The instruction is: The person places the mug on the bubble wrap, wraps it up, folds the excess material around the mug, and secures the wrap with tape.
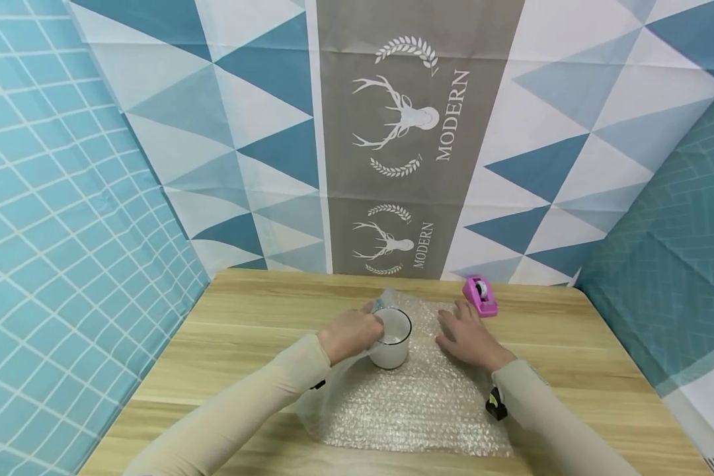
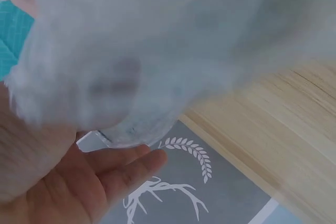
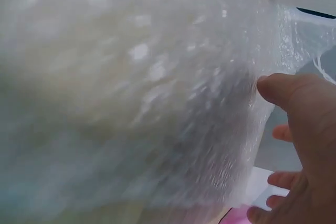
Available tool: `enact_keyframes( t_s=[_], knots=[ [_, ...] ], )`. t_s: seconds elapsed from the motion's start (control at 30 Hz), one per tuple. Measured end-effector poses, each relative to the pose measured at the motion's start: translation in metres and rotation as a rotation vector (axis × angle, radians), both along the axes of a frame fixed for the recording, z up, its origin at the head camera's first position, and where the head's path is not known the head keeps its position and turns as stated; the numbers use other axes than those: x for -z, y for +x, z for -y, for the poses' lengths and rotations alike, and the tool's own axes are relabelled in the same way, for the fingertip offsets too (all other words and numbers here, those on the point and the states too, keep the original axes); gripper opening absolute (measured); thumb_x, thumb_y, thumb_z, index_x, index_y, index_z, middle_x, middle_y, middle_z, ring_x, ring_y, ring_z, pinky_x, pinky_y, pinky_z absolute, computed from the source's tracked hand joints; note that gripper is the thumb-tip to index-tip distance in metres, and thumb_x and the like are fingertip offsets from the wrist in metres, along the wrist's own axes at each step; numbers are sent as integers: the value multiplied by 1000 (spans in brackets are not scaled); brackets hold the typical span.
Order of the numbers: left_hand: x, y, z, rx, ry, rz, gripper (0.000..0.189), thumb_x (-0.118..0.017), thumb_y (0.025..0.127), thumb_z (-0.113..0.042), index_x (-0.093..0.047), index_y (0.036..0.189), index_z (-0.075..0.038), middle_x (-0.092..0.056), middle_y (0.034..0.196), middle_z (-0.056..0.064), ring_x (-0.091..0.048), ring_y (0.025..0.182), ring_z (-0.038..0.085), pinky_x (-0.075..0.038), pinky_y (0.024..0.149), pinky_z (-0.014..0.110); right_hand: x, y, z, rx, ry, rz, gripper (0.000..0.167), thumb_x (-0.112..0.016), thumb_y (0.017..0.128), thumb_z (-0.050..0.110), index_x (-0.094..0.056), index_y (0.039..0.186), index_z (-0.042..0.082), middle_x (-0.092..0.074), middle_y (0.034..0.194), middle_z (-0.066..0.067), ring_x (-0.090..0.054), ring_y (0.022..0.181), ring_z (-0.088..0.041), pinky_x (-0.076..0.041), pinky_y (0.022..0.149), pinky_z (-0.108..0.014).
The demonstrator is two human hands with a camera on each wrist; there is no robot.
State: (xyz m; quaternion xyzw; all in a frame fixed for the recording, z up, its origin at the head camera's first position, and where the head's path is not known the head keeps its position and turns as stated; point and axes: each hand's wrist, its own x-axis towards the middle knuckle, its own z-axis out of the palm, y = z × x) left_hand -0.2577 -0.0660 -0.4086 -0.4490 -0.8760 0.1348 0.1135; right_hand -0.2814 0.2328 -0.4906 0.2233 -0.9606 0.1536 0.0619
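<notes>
A white mug (image 1: 390,354) with a dark rim stands on a sheet of bubble wrap (image 1: 416,416), its mouth facing up. Beside the mug, my left hand (image 1: 352,334) grips the left edge of the wrap, which is lifted against the mug's side. In the left wrist view, the blurred wrap (image 2: 157,40) covers part of that hand (image 2: 68,182), hiding the thumb. My right hand (image 1: 469,336) lies over the wrap's right side, fingers spread and holding nothing. The right wrist view has its thumb (image 3: 283,88) at the wrap's surface.
A pink tape dispenser (image 1: 480,296) sits near the back of the wooden table (image 1: 250,317), just beyond my right hand. Patterned cloth (image 1: 387,132) hangs behind the table, with blue grid cloth (image 1: 53,231) on the left side.
</notes>
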Motion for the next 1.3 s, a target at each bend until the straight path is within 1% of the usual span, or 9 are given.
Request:
enact_keyframes(
  t_s=[0.07, 0.13, 0.3, 0.47, 0.7, 0.87, 1.03, 1.2, 1.3],
  knots=[
    [0, 0, -1, 13, -1, -3, 8, -75, 91, -10, -77, 91, -18, -78, 98, -4, -75, 93, 14, -56, 104, 33, 0, 7, -4, -22, -2, -14, 62, -72, 95, 28, -51, 145, -3, -40, 148, -40, -33, 141, -58, -32, 114, -74],
    [1, 0, -1, 21, -3, 0, 8, -75, 91, -10, -77, 91, -17, -78, 98, -3, -75, 90, 12, -52, 110, 35, -2, 16, -7, -43, -8, 6, 66, -72, 94, 27, -48, 147, -4, -40, 147, -41, -35, 139, -59, -34, 112, -74],
    [0, -1, -2, 5, 14, 34, 11, -74, 91, -8, -78, 92, -18, -78, 99, -2, -75, 88, 13, -52, 109, 34, -11, 42, -11, -88, -3, 87, 70, -72, 95, 26, -42, 150, -4, -37, 148, -43, -38, 138, -61, -39, 108, -74],
    [1, -2, -3, 25, 28, 19, 14, -73, 91, -6, -79, 90, -18, -78, 97, -1, -75, 88, 14, -51, 111, 37, -20, 65, -14, -151, 54, 85, 71, -79, 88, 24, -48, 146, -3, -43, 145, -41, -46, 132, -59, -47, 104, -69],
    [2, -2, -2, 19, 25, 46, 16, -72, 91, -3, -79, 89, -17, -78, 95, -2, -75, 86, 12, -48, 114, 39, -16, 91, -26, -235, 62, 107, 72, -84, 81, 25, -53, 141, 0, -52, 137, -37, -56, 122, -52, -53, 98, -64],
    [4, -3, -3, 19, 39, 69, 16, -71, 92, -3, -79, 90, -17, -78, 96, -1, -75, 86, 14, -48, 114, 38, -19, 109, -35, -249, 81, 126, 64, -83, 85, 29, -58, 138, 1, -58, 136, -28, -60, 121, -46, -54, 98, -60],
    [5, -3, -5, 16, 41, 98, 16, -71, 92, -3, -79, 90, -16, -77, 97, -2, -75, 86, 13, -47, 114, 38, -23, 124, -44, -280, 100, 180, 58, -80, 89, 31, -63, 134, 0, -61, 136, -20, -63, 121, -40, -57, 96, -54],
    [3, -3, -6, 3, 41, 79, 18, -70, 92, -2, -79, 90, -17, -78, 96, -2, -75, 89, 13, -48, 113, 37, -27, 134, -50, -321, 93, 205, 45, -81, 88, 31, -70, 127, 12, -66, 129, -10, -66, 114, -30, -61, 91, -47],
    [1, -3, -5, -6, 55, 73, 21, -70, 91, 0, -80, 89, -18, -79, 96, -1, -76, 89, 14, -57, 101, 32, -28, 138, -53, -331, 88, 262, 42, -82, 87, 35, -71, 124, 19, -66, 127, -6, -65, 111, -23, -62, 89, -43]
  ],
)
